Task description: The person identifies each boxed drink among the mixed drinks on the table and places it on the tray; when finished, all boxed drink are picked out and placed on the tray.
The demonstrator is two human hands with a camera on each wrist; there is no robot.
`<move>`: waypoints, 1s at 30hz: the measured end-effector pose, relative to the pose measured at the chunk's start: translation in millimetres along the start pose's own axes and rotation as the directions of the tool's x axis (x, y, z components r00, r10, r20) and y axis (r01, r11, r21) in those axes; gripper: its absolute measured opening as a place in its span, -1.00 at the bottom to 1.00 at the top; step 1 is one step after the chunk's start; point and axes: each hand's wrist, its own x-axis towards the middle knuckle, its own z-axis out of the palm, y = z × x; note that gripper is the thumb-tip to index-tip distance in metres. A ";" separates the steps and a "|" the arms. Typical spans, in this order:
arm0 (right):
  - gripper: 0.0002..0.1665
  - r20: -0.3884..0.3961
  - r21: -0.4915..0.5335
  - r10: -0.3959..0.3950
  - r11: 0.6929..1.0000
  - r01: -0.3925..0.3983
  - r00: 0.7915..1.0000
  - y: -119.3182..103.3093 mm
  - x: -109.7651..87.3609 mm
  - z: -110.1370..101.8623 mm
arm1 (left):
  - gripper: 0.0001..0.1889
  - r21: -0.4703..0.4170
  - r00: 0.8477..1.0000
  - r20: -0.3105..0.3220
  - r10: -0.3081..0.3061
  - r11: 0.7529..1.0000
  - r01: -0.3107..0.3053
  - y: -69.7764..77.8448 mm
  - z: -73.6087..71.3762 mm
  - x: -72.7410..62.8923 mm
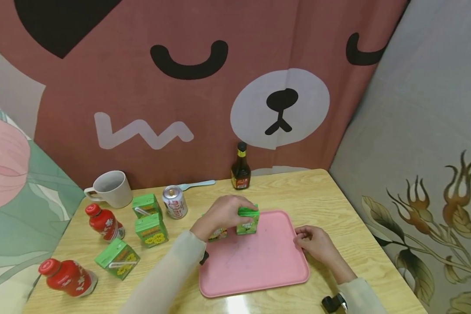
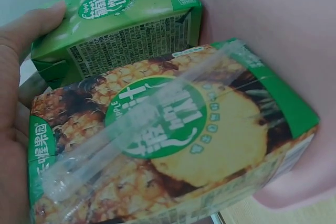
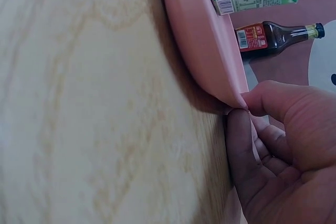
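Observation:
My left hand (image 1: 226, 211) reaches over the far left part of the pink tray (image 1: 259, 266) and grips a green juice box (image 1: 247, 224) between thumb and fingers. Right beside it stands a pineapple juice box (image 2: 152, 135), with a straw along its side; in the head view the left hand and wrist hide most of it. At the tray's right side, my right hand (image 1: 315, 244) pinches the rim between thumb and finger, as the right wrist view shows close up.
Left of the tray stand several green juice boxes (image 1: 151, 231), a cola can (image 1: 175, 202), two red-capped bottles (image 1: 107, 223) and a mug (image 1: 115, 189). Toward the back lie a light blue fork (image 1: 198, 184) and, upright, a dark sauce bottle (image 1: 241, 168). Curtains rise behind the wooden table (image 1: 337, 209).

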 end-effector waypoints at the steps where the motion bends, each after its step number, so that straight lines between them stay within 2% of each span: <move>1: -0.72 -0.001 0.000 -0.002 1.000 0.002 1.000 -0.1 0.0 0.0 | -0.67 -0.001 1.000 -0.001 -0.003 1.000 0.003 0.1 -0.1 0.3; 9: -0.72 0.000 0.010 0.006 1.000 -0.006 1.000 -0.4 0.5 0.5 | -0.67 0.007 0.999 0.005 -0.031 0.999 0.031 1.6 -1.1 1.3; 18: -0.71 -0.001 0.010 0.018 1.000 -0.018 1.000 -1.7 -1.8 -0.3 | -0.62 0.058 0.999 0.039 -0.002 0.998 0.000 3.8 -1.9 -1.5; 25: -0.70 -0.002 0.018 0.021 1.000 -0.021 1.000 -1.7 -1.6 0.2 | -0.59 -0.003 0.996 0.094 0.009 1.000 -0.009 2.1 -6.2 -4.2; 30: -0.70 0.003 0.012 0.021 1.000 -0.021 1.000 -1.8 -1.7 0.6 | -0.54 -0.027 0.994 0.104 -0.021 0.999 0.024 0.8 -10.7 -13.2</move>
